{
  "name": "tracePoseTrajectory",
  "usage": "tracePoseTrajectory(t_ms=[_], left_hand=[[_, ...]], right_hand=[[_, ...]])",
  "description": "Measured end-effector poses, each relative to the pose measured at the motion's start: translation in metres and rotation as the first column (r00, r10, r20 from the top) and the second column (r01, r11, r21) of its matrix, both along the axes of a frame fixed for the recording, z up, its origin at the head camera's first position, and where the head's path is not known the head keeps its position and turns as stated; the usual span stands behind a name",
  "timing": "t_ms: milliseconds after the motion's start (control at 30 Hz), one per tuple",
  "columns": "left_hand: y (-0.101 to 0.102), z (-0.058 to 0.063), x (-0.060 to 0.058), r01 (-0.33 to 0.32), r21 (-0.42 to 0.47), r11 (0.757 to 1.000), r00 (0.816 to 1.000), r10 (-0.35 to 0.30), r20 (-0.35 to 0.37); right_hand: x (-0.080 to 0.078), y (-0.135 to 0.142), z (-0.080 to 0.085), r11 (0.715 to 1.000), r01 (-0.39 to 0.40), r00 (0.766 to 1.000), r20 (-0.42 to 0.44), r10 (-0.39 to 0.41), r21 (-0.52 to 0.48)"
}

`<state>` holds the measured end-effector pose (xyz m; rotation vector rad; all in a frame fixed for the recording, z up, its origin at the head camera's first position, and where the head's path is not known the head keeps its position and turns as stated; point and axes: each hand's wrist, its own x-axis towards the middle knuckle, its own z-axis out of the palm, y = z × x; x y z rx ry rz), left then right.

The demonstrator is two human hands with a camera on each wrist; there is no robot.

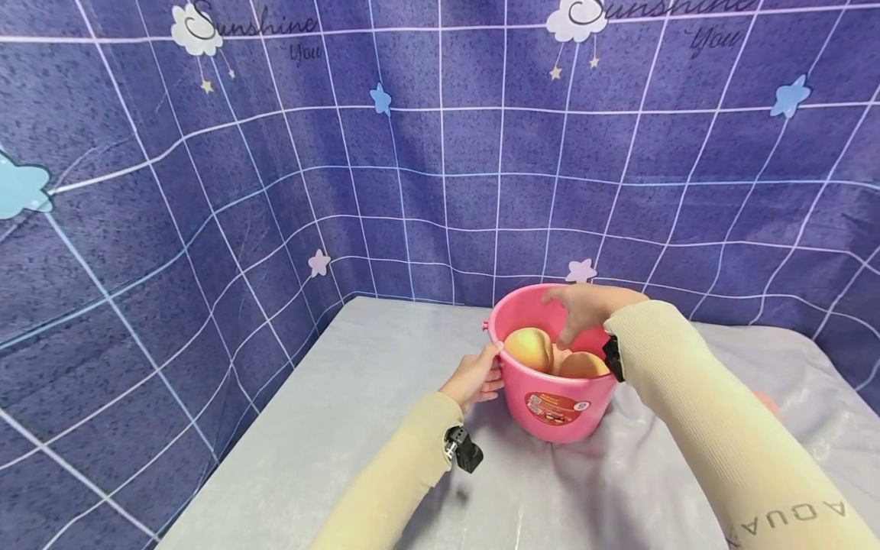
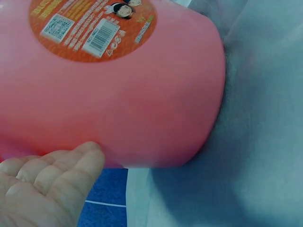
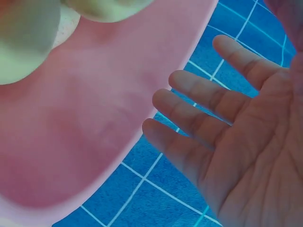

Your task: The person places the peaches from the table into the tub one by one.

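Note:
A pink plastic bucket (image 1: 564, 416) with a red oval label (image 2: 94, 28) stands upright on the grey sheet. Inside it lie smooth, rounded, yellowish things (image 1: 528, 348), with a pinkish one partly visible between them; their kind is unclear. My left hand (image 1: 474, 378) holds the bucket at its left rim, thumb at the edge and fingers along the outer wall. Over the bucket's mouth hovers my right hand (image 1: 584, 307), its fingers spread and nothing held. In the right wrist view, those fingers (image 3: 199, 123) are apart from one another, near the rim.
Blue cloth (image 1: 440, 191) with a white grid hangs behind and to the left. A light grey sheet (image 1: 385, 367) covers the flat surface. Partly behind my right sleeve, a small pink thing (image 1: 768, 403) lies on the sheet.

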<state>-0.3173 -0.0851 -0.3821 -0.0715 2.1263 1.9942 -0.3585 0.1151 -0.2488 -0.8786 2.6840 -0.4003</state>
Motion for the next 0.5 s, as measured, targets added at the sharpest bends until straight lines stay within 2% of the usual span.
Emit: tracePoseTrajectory(t_ms=[500], left_hand=[[-0.003, 0.002, -0.003, 0.006, -0.004, 1.0, 1.0, -0.006, 0.008]], right_hand=[[0.003, 0.012, 0.0, 0.998, -0.002, 0.999, -0.05, 0.006, 0.068]])
